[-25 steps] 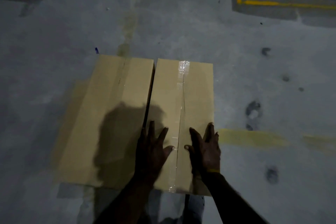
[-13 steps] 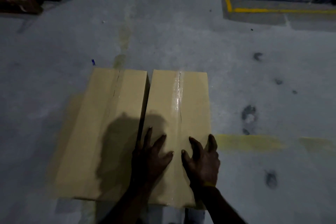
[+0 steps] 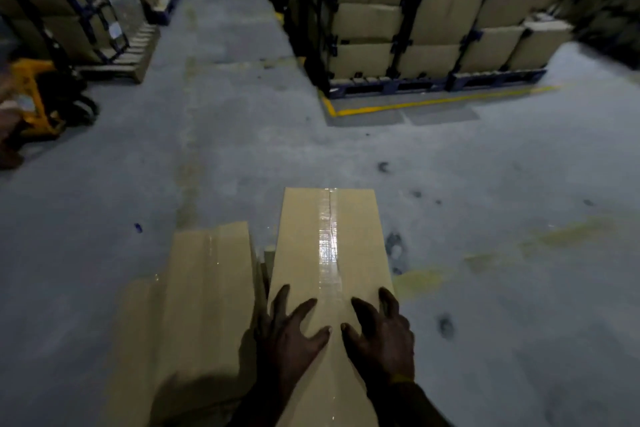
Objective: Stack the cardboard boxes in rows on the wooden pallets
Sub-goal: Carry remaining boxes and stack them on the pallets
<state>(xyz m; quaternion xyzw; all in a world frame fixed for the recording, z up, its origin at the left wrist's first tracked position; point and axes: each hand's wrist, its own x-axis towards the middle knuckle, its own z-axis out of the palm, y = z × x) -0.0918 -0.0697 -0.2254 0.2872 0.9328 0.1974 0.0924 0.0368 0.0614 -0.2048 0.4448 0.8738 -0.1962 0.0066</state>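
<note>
Pressing right box (image 3: 349, 229) top | left hand (image 3: 289, 340), right hand (image 3: 382, 336) splayed, seemingly flat

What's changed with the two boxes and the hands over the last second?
The right-hand box has come up out of line with the left box, its far end now reaching past it, with a gap open between them. The view has tilted up to the stacked pallets. Both the left hand and right hand stay spread on its top.

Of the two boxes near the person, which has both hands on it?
The right-hand box, with the shiny tape strip; left hand and right hand rest on it. The left-hand box is untouched.
</note>
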